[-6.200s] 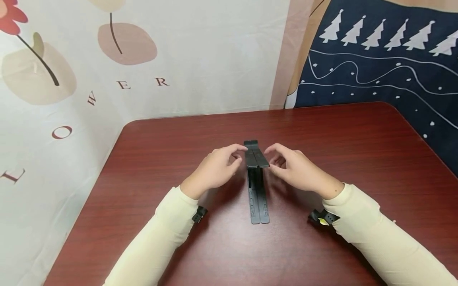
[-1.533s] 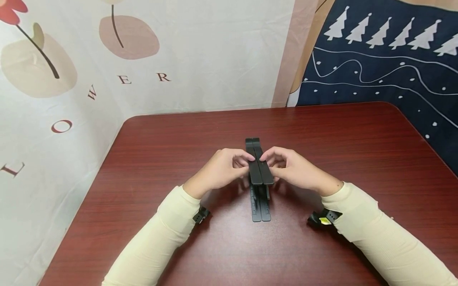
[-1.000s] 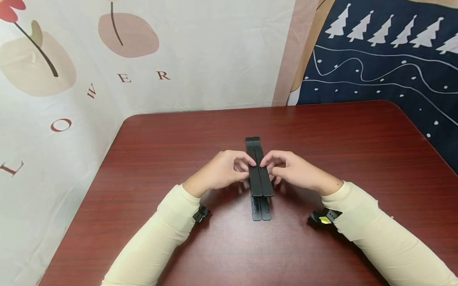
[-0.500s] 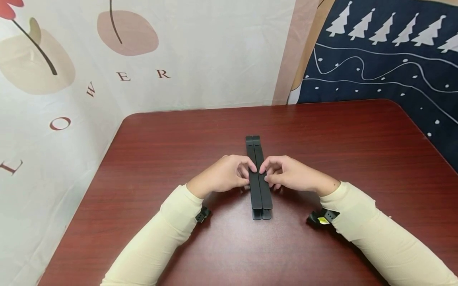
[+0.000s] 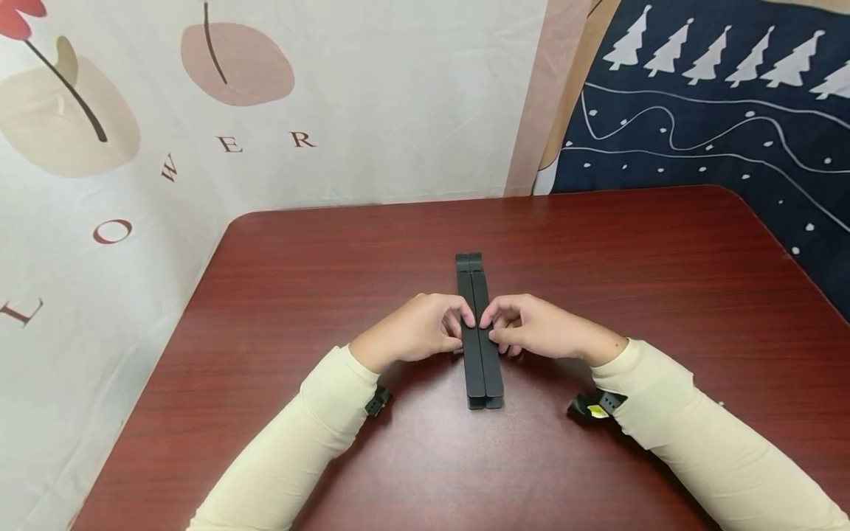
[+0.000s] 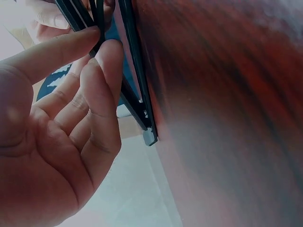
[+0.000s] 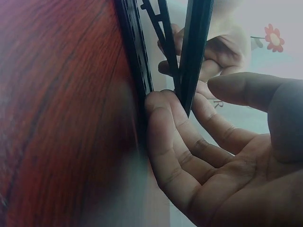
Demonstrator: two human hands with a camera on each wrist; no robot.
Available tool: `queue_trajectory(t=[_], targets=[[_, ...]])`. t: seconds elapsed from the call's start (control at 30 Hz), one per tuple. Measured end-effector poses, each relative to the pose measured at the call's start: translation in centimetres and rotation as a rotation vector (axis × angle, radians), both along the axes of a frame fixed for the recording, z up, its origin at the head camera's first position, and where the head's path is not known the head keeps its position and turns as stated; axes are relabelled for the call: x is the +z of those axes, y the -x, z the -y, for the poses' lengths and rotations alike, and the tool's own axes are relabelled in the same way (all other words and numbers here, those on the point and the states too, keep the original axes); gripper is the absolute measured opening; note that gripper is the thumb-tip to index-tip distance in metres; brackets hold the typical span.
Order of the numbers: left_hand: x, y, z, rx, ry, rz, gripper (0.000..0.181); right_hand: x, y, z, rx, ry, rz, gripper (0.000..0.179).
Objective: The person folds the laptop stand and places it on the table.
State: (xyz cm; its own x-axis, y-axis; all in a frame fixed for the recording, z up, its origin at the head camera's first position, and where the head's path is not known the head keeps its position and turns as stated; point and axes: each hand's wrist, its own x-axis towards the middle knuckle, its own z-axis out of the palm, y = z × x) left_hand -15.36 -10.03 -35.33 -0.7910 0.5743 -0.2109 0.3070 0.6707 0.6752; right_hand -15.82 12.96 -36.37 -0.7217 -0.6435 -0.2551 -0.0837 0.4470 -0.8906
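Note:
A black foldable laptop stand, its two long bars side by side, lies lengthwise on the table, folded nearly flat. Both wrist views show a narrow wedge between its upper arms and its slotted base, joined by a hinge at the far end. My left hand pinches the left upper bar between thumb and curled fingers. From the other side, my right hand pinches the right upper bar, fingertips reaching into the gap beside the base.
The reddish-brown wooden table reaches back to a pale printed cloth. A dark blue cloth with white trees hangs at the right. Black straps sit around both wrists.
The stand's upper arms have swung down from a raised position toward the base, their near ends coming toward me. Both hands have moved nearer and lower with them.

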Motion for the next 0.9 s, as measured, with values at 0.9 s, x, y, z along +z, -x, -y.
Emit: queue_trajectory(t=[0.9], targets=[[-0.05,-0.06,0.02,-0.018,0.037,0.033,0.023,-0.21,-0.29,-0.16,0.093,-0.027,-0.076,0.021]])
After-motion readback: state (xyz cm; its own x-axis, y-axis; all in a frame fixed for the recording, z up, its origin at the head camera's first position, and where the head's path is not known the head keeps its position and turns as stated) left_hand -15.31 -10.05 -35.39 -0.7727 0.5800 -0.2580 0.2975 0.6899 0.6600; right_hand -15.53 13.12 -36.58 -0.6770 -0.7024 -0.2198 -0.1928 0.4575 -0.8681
